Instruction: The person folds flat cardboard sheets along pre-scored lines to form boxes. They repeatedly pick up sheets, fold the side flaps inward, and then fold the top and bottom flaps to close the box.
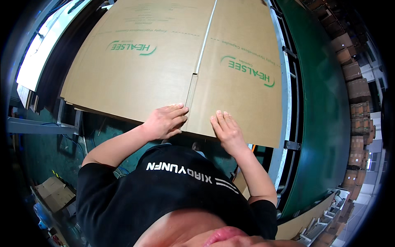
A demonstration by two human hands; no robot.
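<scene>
A large flat cardboard sheet (131, 82), brown with green print, lies in front of me, and more sheet edges show beneath it at the left. A narrow white-looking slot (204, 41) runs from its far edge toward me, and a seam strip (191, 90) continues it nearer. My left hand (166, 120) rests flat on the near edge, fingertips beside the strip. Right of the strip, my right hand (226, 129) lies on the cardboard with its fingers stretched forward. Neither hand grips anything that I can see.
A metal rail (284, 103) with brackets runs along the sheet's right side, next to a long green surface (321, 107). Stacked cardboard (357, 111) stands at far right. A grey frame beam (41, 125) and an open carton (55, 193) are at left.
</scene>
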